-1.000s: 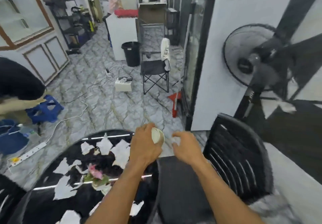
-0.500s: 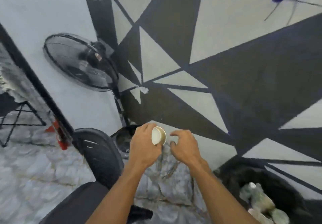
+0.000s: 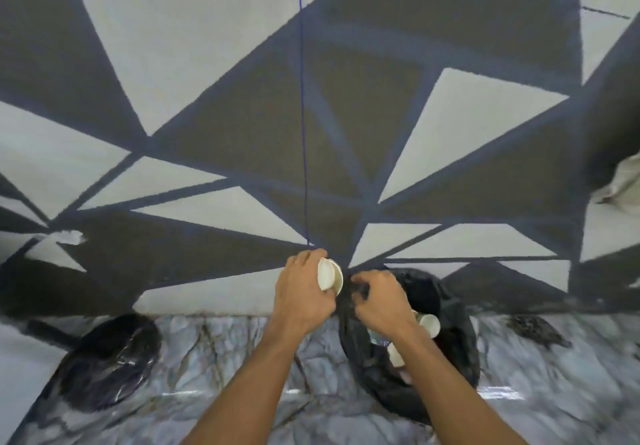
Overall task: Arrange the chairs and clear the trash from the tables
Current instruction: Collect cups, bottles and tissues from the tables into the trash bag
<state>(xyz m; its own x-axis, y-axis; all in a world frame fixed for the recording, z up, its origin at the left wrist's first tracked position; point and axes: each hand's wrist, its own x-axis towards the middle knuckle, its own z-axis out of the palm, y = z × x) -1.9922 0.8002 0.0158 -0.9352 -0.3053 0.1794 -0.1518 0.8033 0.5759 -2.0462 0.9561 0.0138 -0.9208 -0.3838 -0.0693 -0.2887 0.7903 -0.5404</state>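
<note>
Your left hand [image 3: 304, 292] is wrapped round stacked paper cups [image 3: 329, 274] while your right hand [image 3: 379, 297] pinches the trash bag [image 3: 450, 351] rim just beside it (cups already inside), so they're not dumped yet.

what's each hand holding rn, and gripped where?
Left hand: paper cups, gripped around their sides. Right hand: pinching the near rim of the black trash bag.
</note>
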